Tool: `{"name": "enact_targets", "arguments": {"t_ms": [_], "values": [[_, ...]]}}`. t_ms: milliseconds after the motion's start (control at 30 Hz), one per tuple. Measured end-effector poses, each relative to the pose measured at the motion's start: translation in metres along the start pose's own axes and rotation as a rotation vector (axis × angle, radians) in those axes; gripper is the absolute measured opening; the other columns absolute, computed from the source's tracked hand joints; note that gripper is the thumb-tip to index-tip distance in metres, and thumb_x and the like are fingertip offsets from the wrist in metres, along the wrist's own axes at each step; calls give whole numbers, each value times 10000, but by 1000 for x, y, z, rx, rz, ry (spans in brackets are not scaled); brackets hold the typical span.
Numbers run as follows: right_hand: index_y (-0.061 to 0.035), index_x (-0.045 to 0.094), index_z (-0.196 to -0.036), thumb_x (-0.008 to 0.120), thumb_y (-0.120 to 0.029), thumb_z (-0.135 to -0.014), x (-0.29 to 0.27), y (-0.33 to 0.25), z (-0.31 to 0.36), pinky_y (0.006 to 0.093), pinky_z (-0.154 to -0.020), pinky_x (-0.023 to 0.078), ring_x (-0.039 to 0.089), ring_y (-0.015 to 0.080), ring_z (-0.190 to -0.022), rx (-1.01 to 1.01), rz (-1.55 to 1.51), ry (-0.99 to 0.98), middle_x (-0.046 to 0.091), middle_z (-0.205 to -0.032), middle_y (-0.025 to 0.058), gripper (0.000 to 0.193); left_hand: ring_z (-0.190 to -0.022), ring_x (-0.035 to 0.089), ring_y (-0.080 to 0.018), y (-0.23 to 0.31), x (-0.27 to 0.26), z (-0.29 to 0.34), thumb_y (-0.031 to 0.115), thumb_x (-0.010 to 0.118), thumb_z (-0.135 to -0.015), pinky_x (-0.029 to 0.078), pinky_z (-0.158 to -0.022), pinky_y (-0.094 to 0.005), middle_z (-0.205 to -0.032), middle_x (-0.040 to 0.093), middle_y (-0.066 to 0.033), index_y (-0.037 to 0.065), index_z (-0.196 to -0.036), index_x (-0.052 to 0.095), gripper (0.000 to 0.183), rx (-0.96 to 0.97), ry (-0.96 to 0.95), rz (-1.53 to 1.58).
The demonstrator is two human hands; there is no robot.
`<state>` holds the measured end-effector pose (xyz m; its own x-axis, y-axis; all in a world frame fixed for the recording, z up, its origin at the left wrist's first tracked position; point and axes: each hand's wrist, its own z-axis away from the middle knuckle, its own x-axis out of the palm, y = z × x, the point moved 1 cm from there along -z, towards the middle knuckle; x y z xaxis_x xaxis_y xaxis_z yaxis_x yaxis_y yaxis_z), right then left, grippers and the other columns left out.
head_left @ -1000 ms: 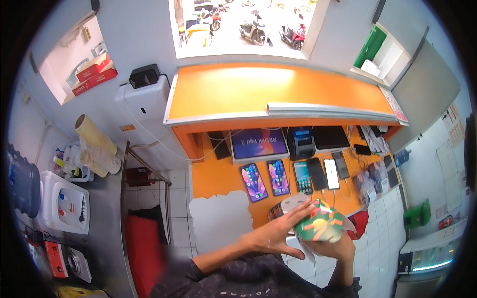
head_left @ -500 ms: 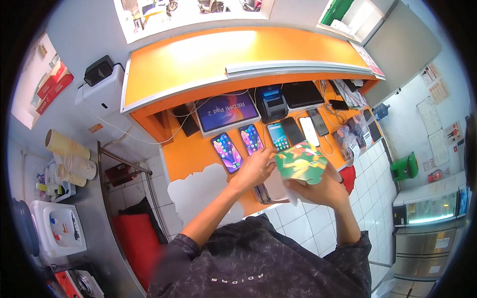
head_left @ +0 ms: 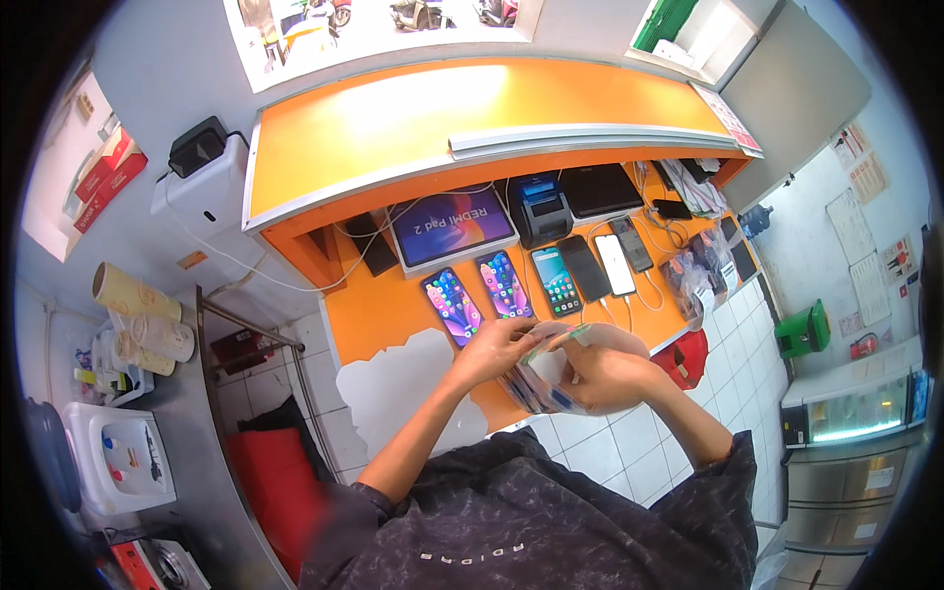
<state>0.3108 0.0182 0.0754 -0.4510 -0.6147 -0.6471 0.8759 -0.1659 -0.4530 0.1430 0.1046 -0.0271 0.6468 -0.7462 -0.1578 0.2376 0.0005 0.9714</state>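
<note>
My left hand [head_left: 497, 351] is over the front edge of the orange counter [head_left: 388, 313], its fingers closed on the upper left edge of a stack of thin flat packets [head_left: 539, 382]. Close beside it, my right hand [head_left: 612, 380] curls its fingers down at the stack's top. Behind the right hand's knuckles shows a beige-brown flat piece [head_left: 618, 339]; a strip of green lines its left end. What the right fingertips pinch is partly hidden. Just beyond the hands lie two phones with lit purple screens [head_left: 454, 307] and a phone with a teal screen [head_left: 557, 283].
Farther back are a tablet box [head_left: 454, 228], a small dark printer [head_left: 543, 211], a dark phone [head_left: 584, 267] and a white phone [head_left: 615, 264] with cables. Plastic-wrapped items [head_left: 700, 270] lie right, a white irregular sheet [head_left: 408, 388] left. A red bag [head_left: 683, 360] hangs by the counter's right front.
The green leaf-patterned piece in my right hand has tipped over, so its pattern is mostly out of sight. Both hands have moved slightly down and now meet at the stack.
</note>
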Motion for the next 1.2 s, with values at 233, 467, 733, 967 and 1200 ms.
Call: {"name": "enact_targets", "arguments": {"t_ms": [233, 467, 733, 967, 1200], "values": [[-11, 340, -1365, 689, -264, -777, 6, 12, -23, 427, -817, 518, 671, 383, -956, 5, 231, -44, 669, -1019, 262, 730, -987, 658, -219, 2, -1, 5, 258, 569, -982, 511, -838, -340, -1059, 692, -152, 20, -1267, 603, 373, 15, -16, -14], [50, 376, -1299, 718, -339, -786, 7, -1, -13, 466, -839, 522, 658, 410, -959, 71, 426, 62, 652, -1042, 270, 729, -823, 591, -138, -4, -5, 6, 244, 550, -988, 485, -742, -313, -927, 665, -93, -4, -1217, 612, 343, 80, 9, 25], [19, 668, -970, 698, -380, -797, -14, -8, 5, 423, -761, 545, 691, 304, -871, -8, 499, 195, 698, -913, 176, 436, -1009, 596, -160, -11, -2, 5, 196, 511, -1003, 463, -932, -309, -1085, 681, -131, 3, -1299, 568, 358, 28, -79, 40], [-97, 612, -1189, 735, -237, -749, 8, -14, 6, 434, -867, 510, 626, 320, -1044, -188, 508, 351, 641, -1158, 129, 478, -955, 671, -287, -13, 1, 2, 277, 515, -998, 500, -836, -368, -1092, 694, -179, -4, -1231, 614, 378, 22, -43, 77], [34, 606, -1094, 672, -369, -787, 30, 3, -14, 431, -752, 555, 676, 311, -953, -28, 607, 93, 679, -1000, 196, 511, -892, 644, -219, -9, -3, 4, 318, 534, -998, 495, -803, -336, -1012, 701, -160, -8, -1213, 625, 401, 59, -58, 44]]}}
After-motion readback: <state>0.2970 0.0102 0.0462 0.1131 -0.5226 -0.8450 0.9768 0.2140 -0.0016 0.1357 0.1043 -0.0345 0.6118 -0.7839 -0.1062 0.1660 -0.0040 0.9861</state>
